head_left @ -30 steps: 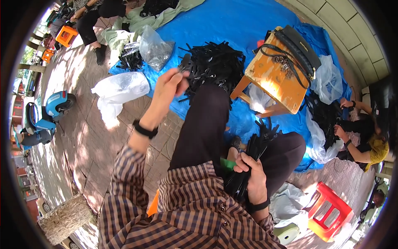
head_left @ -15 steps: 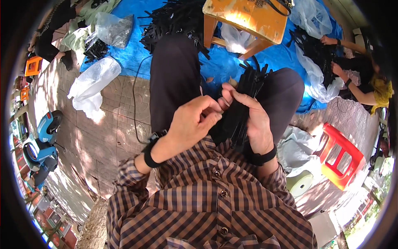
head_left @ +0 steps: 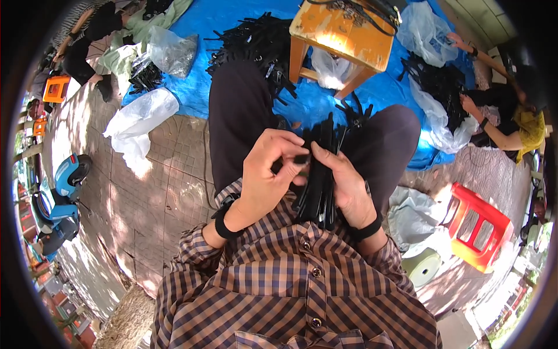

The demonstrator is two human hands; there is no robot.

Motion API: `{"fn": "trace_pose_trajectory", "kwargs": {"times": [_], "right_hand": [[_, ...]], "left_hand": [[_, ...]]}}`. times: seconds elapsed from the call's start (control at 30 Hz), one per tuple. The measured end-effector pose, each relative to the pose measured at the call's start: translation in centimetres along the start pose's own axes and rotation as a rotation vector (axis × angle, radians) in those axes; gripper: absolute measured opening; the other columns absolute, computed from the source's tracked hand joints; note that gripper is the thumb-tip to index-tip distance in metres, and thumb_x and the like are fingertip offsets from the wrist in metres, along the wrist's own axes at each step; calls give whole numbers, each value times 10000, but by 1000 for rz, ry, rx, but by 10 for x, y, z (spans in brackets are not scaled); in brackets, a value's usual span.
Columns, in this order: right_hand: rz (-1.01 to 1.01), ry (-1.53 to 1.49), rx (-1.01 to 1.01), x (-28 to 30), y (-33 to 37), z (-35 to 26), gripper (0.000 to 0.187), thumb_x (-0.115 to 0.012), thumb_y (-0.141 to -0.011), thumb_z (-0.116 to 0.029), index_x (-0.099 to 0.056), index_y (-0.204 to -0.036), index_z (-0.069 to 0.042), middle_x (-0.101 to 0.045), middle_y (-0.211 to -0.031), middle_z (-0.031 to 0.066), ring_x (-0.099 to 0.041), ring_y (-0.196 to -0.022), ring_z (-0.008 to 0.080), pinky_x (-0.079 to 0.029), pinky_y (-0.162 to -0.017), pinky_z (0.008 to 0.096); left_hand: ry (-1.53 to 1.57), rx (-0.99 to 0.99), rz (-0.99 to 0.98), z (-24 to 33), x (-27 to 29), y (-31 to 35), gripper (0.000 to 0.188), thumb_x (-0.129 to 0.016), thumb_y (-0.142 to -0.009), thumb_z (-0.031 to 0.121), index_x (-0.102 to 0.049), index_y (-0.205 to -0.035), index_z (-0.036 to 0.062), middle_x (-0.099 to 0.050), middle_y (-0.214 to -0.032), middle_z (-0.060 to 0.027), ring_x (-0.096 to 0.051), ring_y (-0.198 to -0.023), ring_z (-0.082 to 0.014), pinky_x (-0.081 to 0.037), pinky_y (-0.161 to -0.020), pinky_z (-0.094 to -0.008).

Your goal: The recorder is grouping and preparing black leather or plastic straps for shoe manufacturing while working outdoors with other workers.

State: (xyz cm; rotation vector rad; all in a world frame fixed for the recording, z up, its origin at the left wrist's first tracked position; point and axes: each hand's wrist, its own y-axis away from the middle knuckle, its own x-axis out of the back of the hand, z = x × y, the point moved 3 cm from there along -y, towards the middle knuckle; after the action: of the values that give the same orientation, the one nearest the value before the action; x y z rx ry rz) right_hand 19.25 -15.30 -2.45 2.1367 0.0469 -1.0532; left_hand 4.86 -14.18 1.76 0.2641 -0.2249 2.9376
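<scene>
A bundle of narrow black strips (head_left: 319, 186) lies lengthwise in my lap between my knees, some of them with glossy edges. My right hand (head_left: 349, 189) is closed on its right side, thumb laid over the strips and the other fingers hidden beneath. On the opposite side my left hand (head_left: 270, 168) pinches a short dark end, which looks like one of the strips; motion blurs those fingertips. More loose black strips (head_left: 356, 113) stick out beyond the bundle, beside my right knee.
A wooden stool (head_left: 343, 38) stands ahead on a blue tarp (head_left: 200, 87), next to a heap of black strips (head_left: 250, 43). Plastic bags (head_left: 139, 116) lie at left. On the right are a red stool (head_left: 479, 227), a pale roll (head_left: 423, 269) and another person's hands (head_left: 468, 103) by a black pile.
The bundle now stands more upright and closer to my body. My right hand has moved down and left, its thumb onto the strips; my left hand now pinches a dark end.
</scene>
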Motion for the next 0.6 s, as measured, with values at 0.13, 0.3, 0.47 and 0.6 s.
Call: {"fn": "trace_pose_trajectory", "kwargs": {"times": [0.13,0.3,0.47,0.6], "right_hand": [[-55,59,-58,-3,5,2,173,-633,-873,-191,-563,-919,-40,-473,-610,12,-364,-432,66,-339,-430,219],[217,549,447,-6,-9,-89,134,-650,-809,-109,-561,-858,-21,-477,-600,17,-398,-423,71,-311,-406,224],[331,983,796,-17,-66,-182,71,-604,-808,-58,-582,-800,9,-523,-570,28,-480,-426,103,-372,-383,247],[206,805,485,-33,-80,-178,213,-644,-826,-187,-598,-789,17,-496,-545,6,-493,-442,110,-395,-420,248]], "left_hand": [[573,275,68,-17,6,-17,131,-453,-945,89,-487,-1043,9,-609,-959,-85,-592,-901,-150,-467,-825,-286],[753,326,80,-16,27,-19,156,-461,-961,126,-450,-1086,33,-582,-831,-78,-563,-635,-124,-462,-605,-240],[764,462,15,-34,21,-27,252,-478,-958,125,-407,-1187,47,-571,-836,-65,-497,-526,-90,-407,-471,-198],[878,596,128,-31,16,-43,227,-490,-949,92,-437,-1162,36,-583,-886,-77,-596,-650,-132,-512,-573,-241]]}}
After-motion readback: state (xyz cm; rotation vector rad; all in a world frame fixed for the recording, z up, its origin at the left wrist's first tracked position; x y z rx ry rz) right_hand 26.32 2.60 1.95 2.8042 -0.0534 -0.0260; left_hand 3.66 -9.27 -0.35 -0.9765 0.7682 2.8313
